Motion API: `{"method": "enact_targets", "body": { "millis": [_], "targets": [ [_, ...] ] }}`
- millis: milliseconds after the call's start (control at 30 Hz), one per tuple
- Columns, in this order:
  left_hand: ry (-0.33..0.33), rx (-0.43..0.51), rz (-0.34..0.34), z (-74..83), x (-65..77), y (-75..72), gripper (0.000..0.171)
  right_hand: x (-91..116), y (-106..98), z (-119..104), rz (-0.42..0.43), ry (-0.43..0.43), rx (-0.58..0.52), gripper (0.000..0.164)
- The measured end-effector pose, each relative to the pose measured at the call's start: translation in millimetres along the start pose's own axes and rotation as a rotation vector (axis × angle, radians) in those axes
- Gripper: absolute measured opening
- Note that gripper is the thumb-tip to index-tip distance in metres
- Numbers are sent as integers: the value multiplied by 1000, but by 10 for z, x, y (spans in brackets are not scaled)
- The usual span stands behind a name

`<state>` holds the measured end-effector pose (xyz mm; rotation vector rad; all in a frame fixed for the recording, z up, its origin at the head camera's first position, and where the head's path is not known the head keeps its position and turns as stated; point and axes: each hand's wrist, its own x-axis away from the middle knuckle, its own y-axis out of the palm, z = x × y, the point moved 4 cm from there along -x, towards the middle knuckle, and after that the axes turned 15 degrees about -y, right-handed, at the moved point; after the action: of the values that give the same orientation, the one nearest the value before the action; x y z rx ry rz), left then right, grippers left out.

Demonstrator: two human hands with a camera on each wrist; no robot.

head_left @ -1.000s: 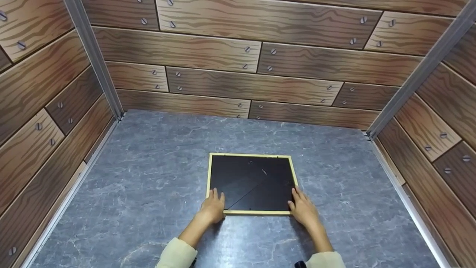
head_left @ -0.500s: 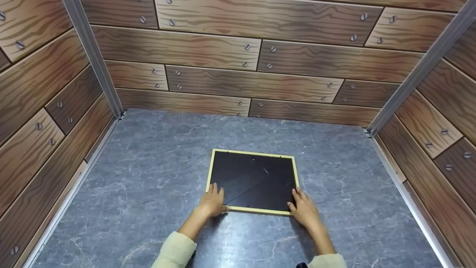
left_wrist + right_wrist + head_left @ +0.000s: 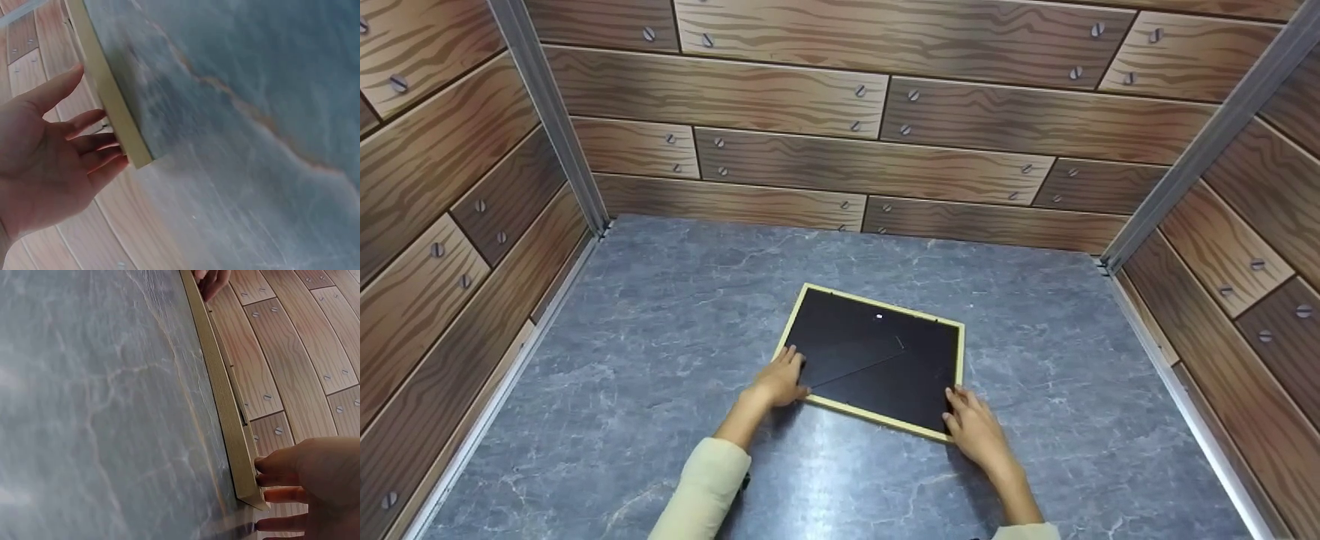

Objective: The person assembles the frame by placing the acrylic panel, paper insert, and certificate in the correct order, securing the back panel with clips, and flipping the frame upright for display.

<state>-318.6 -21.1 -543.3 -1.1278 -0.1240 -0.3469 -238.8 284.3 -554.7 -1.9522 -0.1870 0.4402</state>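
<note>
A picture frame (image 3: 877,360) lies face down on the grey marbled floor, turned at an angle. Its rim (image 3: 107,84) is pale yellow and its back black, with a thin slanting line across the panel. At the frame's left near corner, my left hand (image 3: 776,379) has its fingers along the left edge and its thumb by the near edge. Opposite it, my right hand (image 3: 976,427) touches the right near corner. Both wrist views show fairly straight, spread fingers against the rim, with the right fingers (image 3: 287,495) reaching past the corner.
Wood-plank patterned walls enclose the surface at the back (image 3: 810,112), left (image 3: 427,225) and right (image 3: 1252,262). Grey metal posts (image 3: 551,120) stand in the back corners. A bright reflection lies on the marbled surface (image 3: 817,480) in front of the frame.
The picture frame has turned clockwise as seen from above. Its left side and my left hand have moved away from me, while the right near corner has come slightly nearer.
</note>
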Motion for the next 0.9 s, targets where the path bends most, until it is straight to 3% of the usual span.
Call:
{"method": "enact_targets", "body": {
  "millis": [200,367,500,600,700,767,833,900],
  "targets": [
    [16,79,84,-40,-145,-20,51,-3,-6,-109,16,-25,56,40],
    [12,87,157,-72,-254,-13,49,25,15,-255,18,-81,140,39],
    [3,99,178,-118,-303,-42,49,38,30,-355,7,-106,171,40],
    [-14,82,185,-111,-307,-47,48,47,17,-373,-22,-103,133,41],
    [-45,-22,230,-16,-263,-18,48,37,-15,-308,-23,-71,15,39],
    [-51,-105,295,106,-204,36,49,13,-48,-217,1,-59,-70,37],
    [-26,-170,358,286,-113,124,52,-25,-86,-97,44,-57,-134,34],
    [12,-223,372,509,5,250,54,-78,-118,42,85,-72,-163,34]
  ]
}}
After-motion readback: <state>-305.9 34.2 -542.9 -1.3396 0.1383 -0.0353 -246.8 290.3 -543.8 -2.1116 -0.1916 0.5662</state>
